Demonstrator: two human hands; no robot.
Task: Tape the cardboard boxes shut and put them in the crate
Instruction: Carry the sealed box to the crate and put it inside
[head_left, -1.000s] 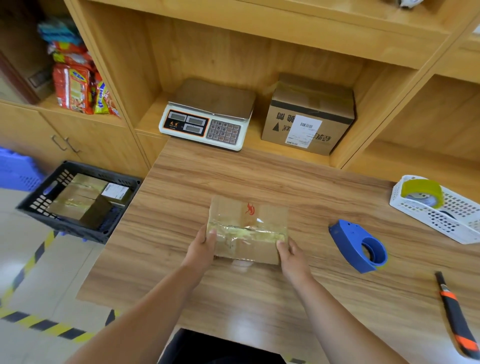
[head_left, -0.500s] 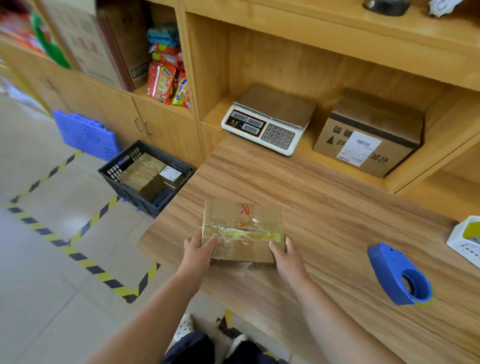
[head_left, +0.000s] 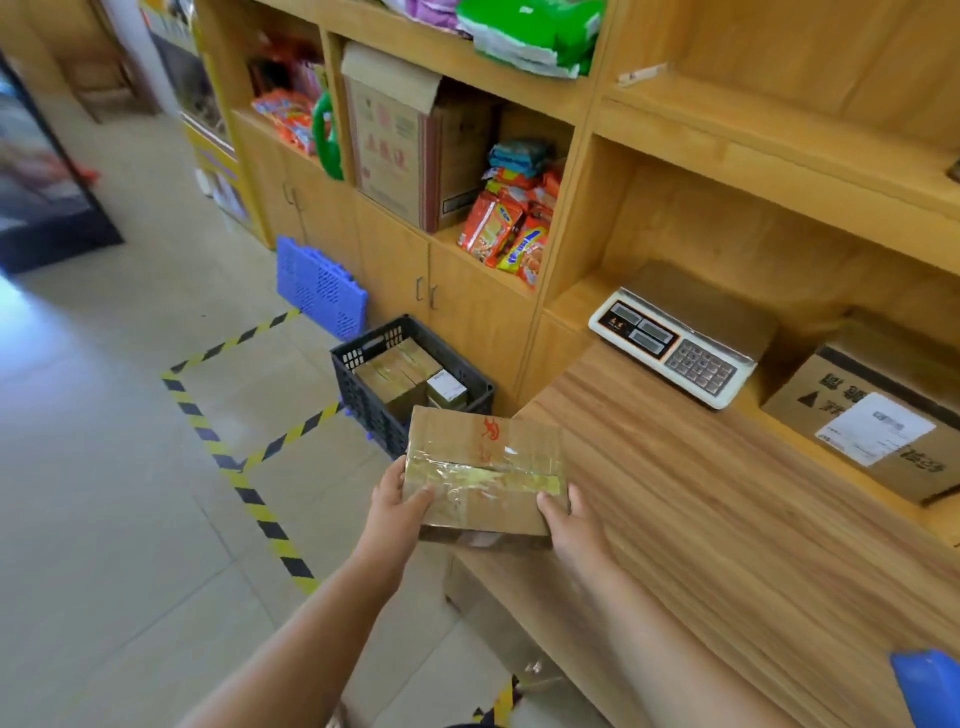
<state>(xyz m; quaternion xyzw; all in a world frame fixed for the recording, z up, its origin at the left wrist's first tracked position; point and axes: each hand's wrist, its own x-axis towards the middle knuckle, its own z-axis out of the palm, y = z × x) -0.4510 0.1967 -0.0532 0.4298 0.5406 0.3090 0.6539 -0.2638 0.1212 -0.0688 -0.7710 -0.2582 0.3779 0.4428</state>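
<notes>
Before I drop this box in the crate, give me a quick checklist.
1. Tape over the box seam: ok, it runs across the top.
2. Grip: ok, left hand and right hand hold its ends.
3. Box off the table: cannot tell; it overhangs the corner.
4. Room in the crate: cannot tell; boxes lie inside, and its near corner is hidden.
5. Bottom taped: cannot tell.

box (head_left: 483, 467) held at table's (head_left: 727, 545) left edge, crate (head_left: 363, 395) on floor beyond
</notes>
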